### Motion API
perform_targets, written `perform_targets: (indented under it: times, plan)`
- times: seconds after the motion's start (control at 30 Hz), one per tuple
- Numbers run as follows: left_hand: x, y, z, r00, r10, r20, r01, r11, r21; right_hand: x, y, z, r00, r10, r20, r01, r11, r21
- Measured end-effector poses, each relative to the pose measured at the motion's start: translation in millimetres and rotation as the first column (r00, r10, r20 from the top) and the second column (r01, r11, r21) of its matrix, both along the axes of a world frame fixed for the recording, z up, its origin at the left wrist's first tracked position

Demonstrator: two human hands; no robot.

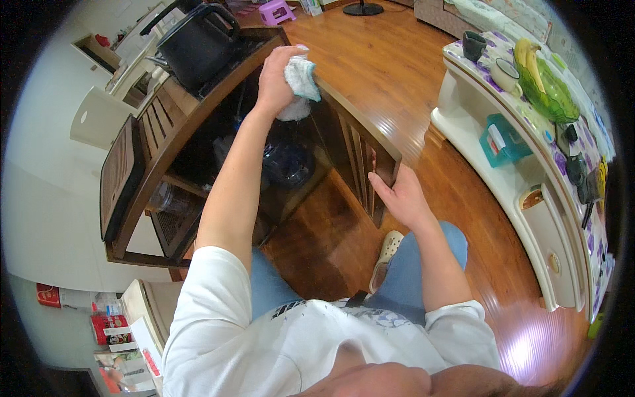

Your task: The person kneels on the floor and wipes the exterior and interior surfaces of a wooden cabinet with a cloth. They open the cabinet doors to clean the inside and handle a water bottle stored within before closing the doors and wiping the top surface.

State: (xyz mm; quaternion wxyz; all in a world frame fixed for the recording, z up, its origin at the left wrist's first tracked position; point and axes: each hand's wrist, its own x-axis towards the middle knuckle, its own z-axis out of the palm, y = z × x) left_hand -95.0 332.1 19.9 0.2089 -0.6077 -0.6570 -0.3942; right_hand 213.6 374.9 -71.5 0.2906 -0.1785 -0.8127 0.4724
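Note:
My left hand [276,82] grips a white cloth [301,79] with a turquoise edge at the top corner of a wooden cabinet door, near the cabinet's upper rim. The door [357,134] stands swung out from the dark brown wooden cabinet [218,94]; it has vertical slats. On the door's outer edge, my right hand [408,198] is closed with the thumb on the near face. Inside the cabinet, partly hidden by my left forearm, sits a dark blue, shiny container [290,161]. A black kettle [198,47] stands on the cabinet top.
A dark tray with a slatted surface [119,176] lies on the cabinet's left end. To the right, a white low table [488,171] bears cups, bananas [528,62] and a green bowl [558,99]. A purple stool [276,12] stands farther off on the wooden floor [392,94].

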Motion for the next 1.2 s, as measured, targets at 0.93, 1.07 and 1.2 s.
perform_targets:
  times: [0.93,1.07,1.2]
  plan:
    - [248,-109,-47,0.82,-0.553,0.151,0.568,0.818,-0.093,-2,-15,-7,0.997,-0.024,-0.078,-0.013,0.892,-0.451]
    - [244,-123,-70,0.82,-0.499,0.279,0.525,0.851,-0.022,-1,-7,-7,0.993,0.118,0.004,-0.115,0.978,-0.176]
    - [233,-143,-85,0.83,-0.362,0.425,0.395,0.919,0.01,3,-8,-4,0.959,0.259,-0.117,-0.277,0.945,-0.173]
